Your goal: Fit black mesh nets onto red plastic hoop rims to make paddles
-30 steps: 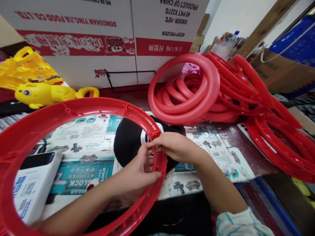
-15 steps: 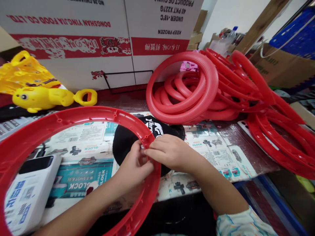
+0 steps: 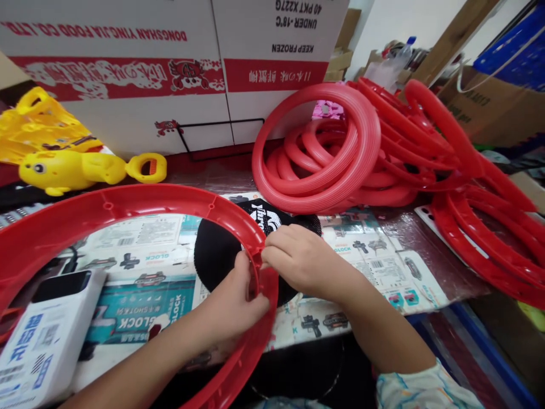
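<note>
A large red plastic ring [image 3: 157, 199], a hollow half with ribs and small pegs inside, reaches across the left and middle of the view. My left hand [image 3: 236, 295] grips its right side from within, fingers partly hidden behind the rim. Directly opposite, my right hand [image 3: 298, 261] is closed at the outer edge of the same ring, fingertips pinched at a joint in it. Whether a small part sits in that pinch is hidden. Beneath both hands lies a black fabric disc [image 3: 217, 250] with white lettering.
Lighter red ribbed rings [image 3: 315, 147] are piled at the back, beside more glossy red ring parts [image 3: 426, 142] on the right. A yellow toy [image 3: 72, 170] lies at the left, a white box [image 3: 51, 335] in front of it. A big carton [image 3: 128, 119] stands behind.
The red ring has tilted and shifted slightly, its left side moving outward. My right hand has moved a little up and right along the rim; my left hand stays close to its place.
</note>
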### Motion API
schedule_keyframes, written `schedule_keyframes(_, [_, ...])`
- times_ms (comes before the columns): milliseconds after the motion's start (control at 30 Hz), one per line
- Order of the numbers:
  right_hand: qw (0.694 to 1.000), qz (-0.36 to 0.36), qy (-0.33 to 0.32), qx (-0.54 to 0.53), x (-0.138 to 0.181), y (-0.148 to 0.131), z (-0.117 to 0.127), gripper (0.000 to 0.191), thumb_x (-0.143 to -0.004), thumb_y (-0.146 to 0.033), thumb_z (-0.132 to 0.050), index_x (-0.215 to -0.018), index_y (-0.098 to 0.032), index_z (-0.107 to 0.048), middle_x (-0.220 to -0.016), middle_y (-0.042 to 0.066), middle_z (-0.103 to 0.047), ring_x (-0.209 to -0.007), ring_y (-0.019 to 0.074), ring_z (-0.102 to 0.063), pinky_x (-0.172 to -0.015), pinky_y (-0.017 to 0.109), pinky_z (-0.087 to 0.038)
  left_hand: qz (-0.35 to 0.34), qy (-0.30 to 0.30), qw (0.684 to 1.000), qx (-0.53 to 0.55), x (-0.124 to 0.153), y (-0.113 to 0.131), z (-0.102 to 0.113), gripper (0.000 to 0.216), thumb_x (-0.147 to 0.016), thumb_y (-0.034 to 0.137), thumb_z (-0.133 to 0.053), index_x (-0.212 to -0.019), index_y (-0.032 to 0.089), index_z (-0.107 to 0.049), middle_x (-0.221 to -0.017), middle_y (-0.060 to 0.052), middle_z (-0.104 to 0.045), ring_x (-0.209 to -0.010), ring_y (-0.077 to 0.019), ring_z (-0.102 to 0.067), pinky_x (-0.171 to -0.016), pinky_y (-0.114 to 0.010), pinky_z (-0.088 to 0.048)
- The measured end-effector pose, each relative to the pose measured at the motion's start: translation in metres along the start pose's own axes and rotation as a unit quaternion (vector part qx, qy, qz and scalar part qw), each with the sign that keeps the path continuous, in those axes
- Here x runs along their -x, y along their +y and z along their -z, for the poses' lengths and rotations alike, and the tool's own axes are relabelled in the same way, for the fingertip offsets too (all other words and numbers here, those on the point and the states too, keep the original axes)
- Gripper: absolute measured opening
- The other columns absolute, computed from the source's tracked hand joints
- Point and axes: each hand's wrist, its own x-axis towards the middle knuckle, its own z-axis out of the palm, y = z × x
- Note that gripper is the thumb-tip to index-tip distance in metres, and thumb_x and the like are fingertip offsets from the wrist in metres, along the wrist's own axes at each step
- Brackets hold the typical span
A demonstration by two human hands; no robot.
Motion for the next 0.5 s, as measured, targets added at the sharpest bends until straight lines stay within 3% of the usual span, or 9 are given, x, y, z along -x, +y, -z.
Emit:
schedule_keyframes(167, [0.999,-0.016,0.041,-0.03,-0.002,0.004,-0.01,0.028,-0.099,-0.025,-0.044,-0.082,-0.014,-0.063,-0.082,0.007,-0.062,-0.077,0.0179,-0.05,-0.07,0.031,-0.04,-0.002,-0.067,0.998,0.006,0.004,0.002,-0.002,0.043,-0.075,0.013,-0.059,-0.111,0.021,-0.038,-0.088,0.001,-0.056,-0.075,-0.0166,-0.057,-0.065,-0.029,-0.046])
schedule_keyframes(267, [0.994,-0.024,0.079,-0.077,-0.002,0.008,-0.013,0.03,-0.1,-0.026,-0.041,-0.082,-0.014,-0.062,-0.093,0.01,-0.065,-0.081,0.017,-0.055,-0.073,0.03,-0.045,-0.01,-0.089,0.995,0.041,0.007,0.005,-0.004,0.051,-0.079,0.016,-0.057,-0.122,0.023,-0.031,-0.09,0.001,-0.057,-0.077,-0.0161,-0.06,-0.065,-0.027,-0.049])
schedule_keyframes(367, [0.988,-0.019,0.09,-0.127,-0.001,0.008,-0.012,0.03,-0.1,-0.023,-0.039,-0.084,-0.013,-0.061,-0.1,0.011,-0.065,-0.086,0.0152,-0.058,-0.077,0.028,-0.05,-0.006,-0.093,0.991,0.101,0.008,0.01,-0.006,0.061,-0.08,0.018,-0.062,-0.129,0.025,-0.026,-0.1,-0.003,-0.061,-0.084,-0.0165,-0.064,-0.068,-0.026,-0.051])
schedule_keyframes(500, [0.988,-0.019,0.084,-0.131,0.0,0.005,-0.012,0.028,-0.101,-0.022,-0.039,-0.087,-0.012,-0.061,-0.092,0.009,-0.065,-0.083,0.0144,-0.058,-0.077,0.027,-0.052,-0.027,-0.054,0.982,0.178,0.005,0.015,-0.004,0.063,-0.073,0.028,-0.075,-0.124,0.023,-0.037,-0.112,-0.008,-0.064,-0.096,-0.0208,-0.065,-0.076,-0.028,-0.053])
